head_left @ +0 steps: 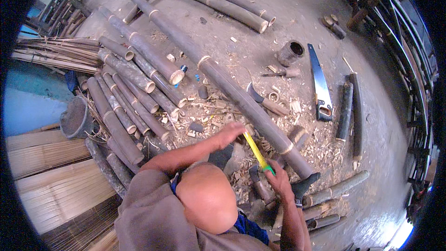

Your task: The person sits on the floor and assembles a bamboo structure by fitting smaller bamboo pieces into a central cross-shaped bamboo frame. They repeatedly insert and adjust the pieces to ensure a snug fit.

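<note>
A yellow tape measure (pixel 255 148) is drawn out a short way between my two hands, lying close to a long dark bamboo pole (pixel 223 81). At the tape's far end, my left hand (pixel 231 133) has its fingers closed on the strip. My right hand (pixel 279 180) grips the green case (pixel 268 169) at the near end. The pole slants from the upper left down to a dark-covered foot (pixel 304 187) at the lower right. Whether the tape touches the pole I cannot tell.
Cut bamboo lengths (pixel 123 104) are piled on the left, beside a grey bucket (pixel 76 117). A handsaw (pixel 320 83), a curved blade with a wooden handle (pixel 274 106) and a hollow bamboo cup (pixel 291 53) lie to the right of the pole. Wood chips (pixel 297 146) litter the floor.
</note>
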Action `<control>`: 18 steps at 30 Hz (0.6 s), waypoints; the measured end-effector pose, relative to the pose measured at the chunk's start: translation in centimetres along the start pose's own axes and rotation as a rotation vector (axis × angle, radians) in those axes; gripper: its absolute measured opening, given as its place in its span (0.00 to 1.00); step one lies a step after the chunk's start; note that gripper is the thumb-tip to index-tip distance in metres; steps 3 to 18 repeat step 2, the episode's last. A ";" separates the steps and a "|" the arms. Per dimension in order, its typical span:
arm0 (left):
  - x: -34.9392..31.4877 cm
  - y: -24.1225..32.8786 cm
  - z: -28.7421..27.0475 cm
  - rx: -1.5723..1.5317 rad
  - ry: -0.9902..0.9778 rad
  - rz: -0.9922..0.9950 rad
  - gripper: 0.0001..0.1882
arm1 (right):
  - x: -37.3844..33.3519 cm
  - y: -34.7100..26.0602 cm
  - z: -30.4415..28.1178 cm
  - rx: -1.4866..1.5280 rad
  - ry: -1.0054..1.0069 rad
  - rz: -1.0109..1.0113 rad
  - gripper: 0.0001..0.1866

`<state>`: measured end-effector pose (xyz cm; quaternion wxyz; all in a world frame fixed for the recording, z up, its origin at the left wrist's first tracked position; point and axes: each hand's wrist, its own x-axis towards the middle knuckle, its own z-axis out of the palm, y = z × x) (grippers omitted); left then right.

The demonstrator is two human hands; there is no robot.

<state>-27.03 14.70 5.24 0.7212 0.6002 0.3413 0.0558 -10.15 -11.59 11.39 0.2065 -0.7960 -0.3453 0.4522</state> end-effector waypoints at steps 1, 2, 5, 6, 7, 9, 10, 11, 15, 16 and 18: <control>1.2 -0.4 -3.1 0.038 0.097 0.090 0.13 | -0.5 2.3 -0.5 -0.042 0.079 -0.176 0.30; 2.5 -3.1 -7.2 -0.006 0.240 0.048 0.12 | 0.0 1.8 -0.3 -0.046 0.059 -0.207 0.30; 2.5 -3.1 -7.2 -0.006 0.240 0.048 0.12 | 0.0 1.8 -0.3 -0.046 0.059 -0.207 0.30; 2.5 -3.1 -7.2 -0.006 0.240 0.048 0.12 | 0.0 1.8 -0.3 -0.046 0.059 -0.207 0.30; 2.5 -3.1 -7.2 -0.006 0.240 0.048 0.12 | 0.0 1.8 -0.3 -0.046 0.059 -0.207 0.30; 2.5 -3.1 -7.2 -0.006 0.240 0.048 0.12 | 0.0 1.8 -0.3 -0.046 0.059 -0.207 0.30; 2.5 -3.1 -7.2 -0.006 0.240 0.048 0.12 | 0.0 1.8 -0.3 -0.046 0.059 -0.207 0.30; 2.5 -3.1 -7.2 -0.006 0.240 0.048 0.12 | 0.0 1.8 -0.3 -0.046 0.059 -0.207 0.30; 2.5 -3.1 -7.2 -0.006 0.240 0.048 0.12 | 0.0 1.8 -0.3 -0.046 0.059 -0.207 0.30; 2.5 -3.1 -7.2 -0.006 0.240 0.048 0.12 | 0.0 1.8 -0.3 -0.046 0.059 -0.207 0.30; 2.5 -3.1 -7.2 -0.006 0.240 0.048 0.12 | 0.0 1.8 -0.3 -0.046 0.059 -0.207 0.30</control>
